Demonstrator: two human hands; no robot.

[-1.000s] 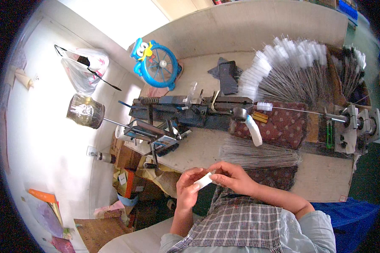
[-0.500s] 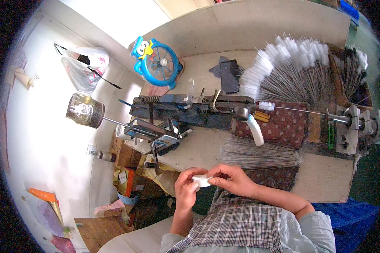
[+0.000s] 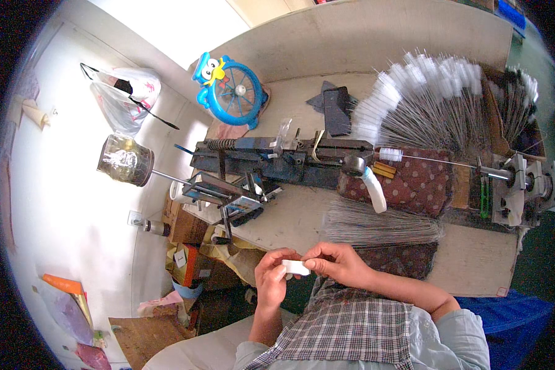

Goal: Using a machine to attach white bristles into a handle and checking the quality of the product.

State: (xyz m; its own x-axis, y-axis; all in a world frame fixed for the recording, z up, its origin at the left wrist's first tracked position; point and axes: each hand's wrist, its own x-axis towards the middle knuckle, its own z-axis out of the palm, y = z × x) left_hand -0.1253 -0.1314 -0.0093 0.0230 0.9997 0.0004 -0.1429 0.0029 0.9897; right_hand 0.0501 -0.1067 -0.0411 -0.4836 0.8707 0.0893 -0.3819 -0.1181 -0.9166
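A small white piece (image 3: 296, 267) is held above the checked apron (image 3: 345, 327), just off the near edge of the table (image 3: 475, 253). Its left end is grasped by the left hand (image 3: 271, 274), with the thumb laid on it; its right end is pinched between thumb and fingers of the right hand (image 3: 334, 262). Beyond the hands, a bundle of thin wires (image 3: 382, 225) is laid across a dotted maroon cloth (image 3: 422, 185). Farther back, a dark metal machine (image 3: 246, 160) is fitted with a white-sleeved lever (image 3: 374, 191), and near it a white-bristled brush (image 3: 390, 154) is stretched toward a metal spindle (image 3: 496, 173). Behind these, many white-tipped brushes (image 3: 431, 92) are fanned out, and a blue toy wheel (image 3: 237, 92) is stood at the left
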